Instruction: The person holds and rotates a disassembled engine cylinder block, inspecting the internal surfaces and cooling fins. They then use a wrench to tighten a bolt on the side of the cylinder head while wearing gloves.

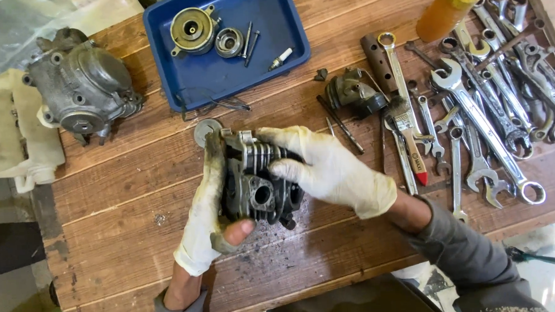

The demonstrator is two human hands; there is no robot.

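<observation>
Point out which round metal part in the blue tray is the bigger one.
The brass-coloured round housing at the blue tray's back left; the smaller grey ring sits right of it.

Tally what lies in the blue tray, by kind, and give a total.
In the blue tray:
Round metal housings: 2, a large brass-toned one and a smaller grey one
Thin dark bolts: 2
Spark plug: 1
Total: 5

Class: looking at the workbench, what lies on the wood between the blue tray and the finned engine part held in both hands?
In the head view, a round metal washer lies on the planks between the blue tray and the engine part.
</observation>
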